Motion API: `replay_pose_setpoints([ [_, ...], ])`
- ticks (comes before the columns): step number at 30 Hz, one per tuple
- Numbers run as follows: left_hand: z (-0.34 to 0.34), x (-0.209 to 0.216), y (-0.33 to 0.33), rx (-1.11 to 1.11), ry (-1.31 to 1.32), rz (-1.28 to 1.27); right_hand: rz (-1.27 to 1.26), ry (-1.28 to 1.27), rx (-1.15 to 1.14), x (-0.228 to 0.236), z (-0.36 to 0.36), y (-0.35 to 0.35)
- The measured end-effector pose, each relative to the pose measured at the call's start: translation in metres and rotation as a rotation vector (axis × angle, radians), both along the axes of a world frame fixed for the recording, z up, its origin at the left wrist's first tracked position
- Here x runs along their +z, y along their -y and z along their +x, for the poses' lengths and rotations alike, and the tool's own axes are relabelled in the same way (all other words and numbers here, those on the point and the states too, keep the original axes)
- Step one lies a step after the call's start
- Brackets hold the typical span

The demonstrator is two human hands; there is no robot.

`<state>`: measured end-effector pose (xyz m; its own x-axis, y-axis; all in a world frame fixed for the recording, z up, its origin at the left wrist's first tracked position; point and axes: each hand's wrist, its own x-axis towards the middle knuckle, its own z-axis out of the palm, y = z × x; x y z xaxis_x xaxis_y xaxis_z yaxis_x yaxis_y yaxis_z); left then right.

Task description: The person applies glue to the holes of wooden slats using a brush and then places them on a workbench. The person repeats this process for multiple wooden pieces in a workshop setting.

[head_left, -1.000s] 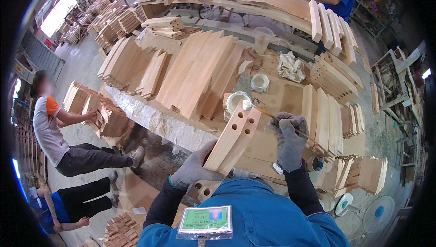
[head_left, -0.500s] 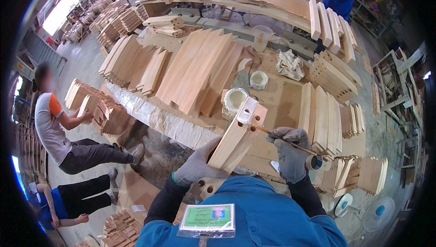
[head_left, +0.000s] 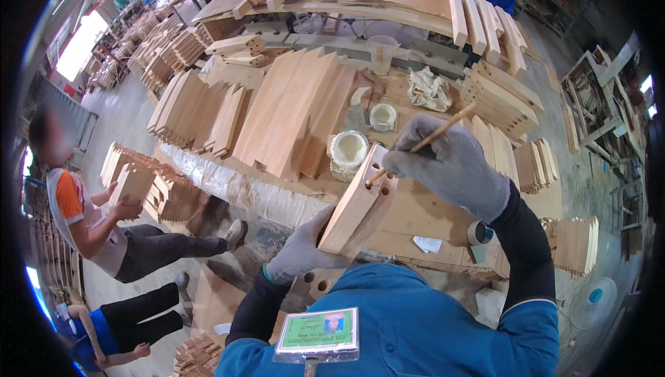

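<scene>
My left hand, in a grey glove, is wrapped round pale wooden pieces held side by side and slanting up and away. Round dark holes show near their far end. A thin wooden stick is pinched in my gloved right hand. Its lower tip meets the wood at one of the holes; how deep it reaches I cannot tell. Just beyond the wood stands a white-crusted pot with pale contents. A smaller white pot sits behind it.
Wooden boards lie across the bench, with drilled blocks at the right. A crumpled cloth and a clear plastic cup are farther back. On the left, a person holds wood; another works beyond the bench. A fan stands at lower right.
My right hand has moved up and inward, swinging the stick steeper, with its upper end now pointing away. White material at the wood's far end no longer shows. My left hand keeps its hold.
</scene>
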<state>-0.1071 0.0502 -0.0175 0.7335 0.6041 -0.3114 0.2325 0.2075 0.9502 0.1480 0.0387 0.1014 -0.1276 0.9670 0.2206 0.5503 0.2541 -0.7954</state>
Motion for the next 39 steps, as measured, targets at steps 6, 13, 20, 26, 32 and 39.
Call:
replay_pose_setpoints([
  [6,0.001,0.003,0.004,0.035,-0.008,0.024,-0.176,-0.517,-0.080,0.011,0.009,0.003],
  [13,0.006,0.001,0.009,0.044,0.049,-0.026,-0.056,-0.294,-0.010,-0.004,0.014,-0.003],
  [20,0.010,0.007,0.010,0.015,0.056,0.008,-0.005,0.054,-0.061,0.013,0.012,0.004],
  [26,0.010,0.006,0.011,0.016,0.036,0.012,-0.052,0.063,-0.105,0.022,0.018,0.010],
  [32,0.011,0.012,0.009,0.033,0.037,-0.025,0.000,-0.409,-0.058,0.010,0.030,0.033],
  [39,0.009,0.014,0.004,0.001,0.059,-0.095,0.293,-0.946,-0.418,-0.060,0.017,0.053],
])
